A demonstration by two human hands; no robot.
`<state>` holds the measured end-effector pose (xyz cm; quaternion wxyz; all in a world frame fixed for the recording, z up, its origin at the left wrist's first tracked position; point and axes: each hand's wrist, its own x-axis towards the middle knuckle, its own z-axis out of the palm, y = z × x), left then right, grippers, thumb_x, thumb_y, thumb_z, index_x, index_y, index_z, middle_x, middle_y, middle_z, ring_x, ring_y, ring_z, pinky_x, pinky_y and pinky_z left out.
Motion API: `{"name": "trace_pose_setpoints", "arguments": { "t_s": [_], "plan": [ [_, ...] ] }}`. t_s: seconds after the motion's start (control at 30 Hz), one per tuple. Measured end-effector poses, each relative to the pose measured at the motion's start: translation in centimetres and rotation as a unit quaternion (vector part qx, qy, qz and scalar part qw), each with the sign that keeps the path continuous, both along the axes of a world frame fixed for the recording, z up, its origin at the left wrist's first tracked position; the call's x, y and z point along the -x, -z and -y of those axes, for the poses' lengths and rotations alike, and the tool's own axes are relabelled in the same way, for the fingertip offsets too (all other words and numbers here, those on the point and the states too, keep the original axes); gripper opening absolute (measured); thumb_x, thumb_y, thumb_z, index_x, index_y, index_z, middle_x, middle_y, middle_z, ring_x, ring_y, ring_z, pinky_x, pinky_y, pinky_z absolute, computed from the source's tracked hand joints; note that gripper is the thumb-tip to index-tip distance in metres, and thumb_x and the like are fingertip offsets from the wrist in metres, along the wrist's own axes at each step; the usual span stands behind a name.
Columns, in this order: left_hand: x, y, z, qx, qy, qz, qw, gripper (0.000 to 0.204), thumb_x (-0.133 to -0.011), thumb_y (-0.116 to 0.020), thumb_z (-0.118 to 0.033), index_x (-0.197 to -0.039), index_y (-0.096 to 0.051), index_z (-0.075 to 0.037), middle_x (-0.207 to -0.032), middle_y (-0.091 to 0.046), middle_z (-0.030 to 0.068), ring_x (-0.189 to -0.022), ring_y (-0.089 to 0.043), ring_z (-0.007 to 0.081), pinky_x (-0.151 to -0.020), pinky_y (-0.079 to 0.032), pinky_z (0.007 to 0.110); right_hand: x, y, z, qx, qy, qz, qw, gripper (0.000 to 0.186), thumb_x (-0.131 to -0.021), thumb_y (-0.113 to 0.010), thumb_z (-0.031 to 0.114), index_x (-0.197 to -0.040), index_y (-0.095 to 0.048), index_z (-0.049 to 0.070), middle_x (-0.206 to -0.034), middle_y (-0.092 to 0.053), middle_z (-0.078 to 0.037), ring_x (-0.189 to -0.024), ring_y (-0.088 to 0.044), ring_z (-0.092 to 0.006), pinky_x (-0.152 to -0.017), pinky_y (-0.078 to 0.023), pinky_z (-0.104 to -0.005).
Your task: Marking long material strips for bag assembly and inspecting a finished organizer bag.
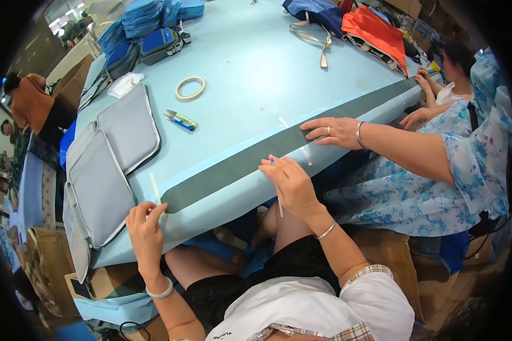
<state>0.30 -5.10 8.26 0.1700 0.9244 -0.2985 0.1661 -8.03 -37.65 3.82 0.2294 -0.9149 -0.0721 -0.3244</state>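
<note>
A long dark grey-green fabric strip (227, 178) lies along the near edge of the light blue table (233, 85). At its left end, my left hand (144, 230) has thumb and forefinger pinched together on the strip's tip. My right hand (293, 184) is closed round a slim white pen (280, 203) with a blue end, just over the strip's near edge. A co-worker's hand (331, 134) rests flat on the strip to the right of mine. Short pale tape pieces (306, 155) cross the table edge beside the strip.
Green-and-blue thread snips (181, 120) and a tape roll (190, 88) lie beyond the strip. Grey padded panels (99, 179) cover the left side. Blue bags (142, 23) are piled at the far left; an orange bag (375, 35) lies far right. Co-workers sit close on the right.
</note>
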Motion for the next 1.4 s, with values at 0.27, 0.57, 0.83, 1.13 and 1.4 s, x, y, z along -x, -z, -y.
{"name": "trace_pose_setpoints", "arguments": {
  "t_s": [0.27, 0.57, 0.83, 1.13, 1.4],
  "plan": [
    [-1.5, -1.5, 16.3, 0.091, 0.218, -0.084, 0.968, 0.033, -0.083, -0.06, 0.007, -0.113, -0.068, -0.004, -0.111, -0.066, 0.0115, -0.101, -0.061, 0.031, -0.088, -0.05, 0.039, -0.8, -3.0, 7.0, -0.159, 0.007, 0.016, 0.987, 0.023, -0.088, -0.069, 0.006, -0.111, -0.073, 0.007, -0.094, -0.067, -0.01, -0.086, -0.066, -0.0229, -0.075, -0.053, -0.031],
    [-2.6, 2.7, 25.2, 0.051, 0.295, -0.088, 0.95, 0.041, -0.082, -0.059, 0.004, -0.122, -0.064, -0.002, -0.127, -0.063, 0.0071, -0.102, -0.059, 0.0269, -0.093, -0.05, 0.037, -3.9, -1.4, 10.0, -0.268, 0.012, -0.042, 0.962, 0.014, -0.091, -0.066, 0.005, -0.102, -0.074, 0.002, -0.092, -0.072, -0.011, -0.077, -0.069, -0.0173, -0.069, -0.053, -0.027],
    [-3.1, 3.7, 25.5, 0.003, 0.299, -0.062, 0.952, 0.04, -0.083, -0.059, -0.001, -0.122, -0.065, -0.006, -0.13, -0.062, 0.0023, -0.101, -0.057, 0.0241, -0.091, -0.049, 0.034, -5.0, 0.2, 10.9, -0.265, 0.038, -0.018, 0.963, 0.014, -0.091, -0.067, 0.005, -0.102, -0.075, 0.002, -0.09, -0.073, -0.01, -0.075, -0.068, -0.0148, -0.066, -0.053, -0.0248],
    [-3.0, 4.2, 25.6, 0.022, 0.287, -0.052, 0.956, 0.038, -0.084, -0.06, -0.001, -0.121, -0.065, -0.007, -0.128, -0.063, 0.0017, -0.101, -0.056, 0.0247, -0.09, -0.049, 0.033, -5.6, 0.5, 12.5, -0.327, 0.015, -0.076, 0.942, 0.011, -0.091, -0.067, 0.003, -0.101, -0.072, 0.0, -0.083, -0.073, -0.006, -0.072, -0.068, -0.0093, -0.066, -0.054, -0.0224],
    [-3.0, 4.1, 25.5, 0.018, 0.28, -0.056, 0.958, 0.036, -0.084, -0.06, -0.002, -0.12, -0.066, -0.007, -0.13, -0.061, 0.0014, -0.103, -0.056, 0.0246, -0.09, -0.048, 0.035, -6.0, 0.6, 12.3, -0.253, 0.02, -0.111, 0.961, 0.004, -0.092, -0.067, 0.002, -0.094, -0.066, -0.001, -0.078, -0.068, -0.005, -0.073, -0.066, -0.0084, -0.066, -0.053, -0.0223]
  ]
}}
